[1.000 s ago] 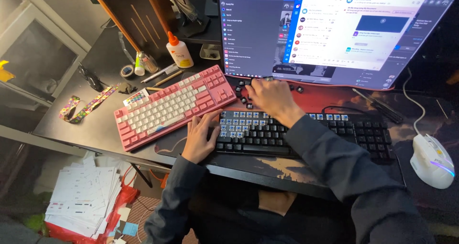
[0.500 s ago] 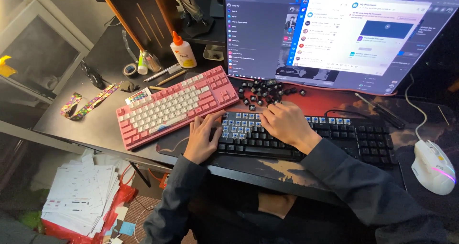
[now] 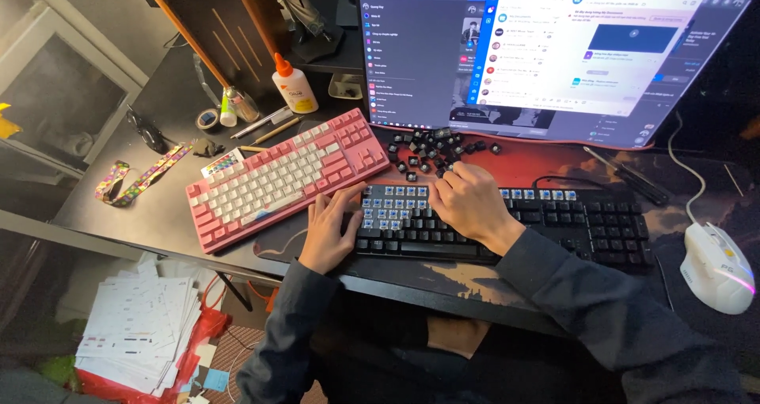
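Note:
A black keyboard (image 3: 554, 222) lies in front of me with several keycaps off its left part, so the blue switches show. My left hand (image 3: 328, 230) lies flat on the keyboard's left end with its fingers spread. My right hand (image 3: 471, 202) hovers over the upper middle of the bare switches, fingers curled downward and bunched. Its fingertips are hidden, so I cannot tell whether it holds anything. A pile of loose black keycaps (image 3: 435, 146) sits just behind the keyboard, under the monitor (image 3: 554, 55).
A pink and white keyboard (image 3: 285, 178) lies angled at the left. Behind it are a glue bottle (image 3: 293, 87), pens and a tape roll (image 3: 207, 119). A white mouse (image 3: 716, 265) sits at the right, with tools (image 3: 629, 174) near the monitor. A lanyard (image 3: 138, 174) and a floor paper stack (image 3: 138, 325) are at the left.
My right hand has come back from the keycap pile toward me and now sits over the bare switches. My left hand has stayed on the keyboard's left end.

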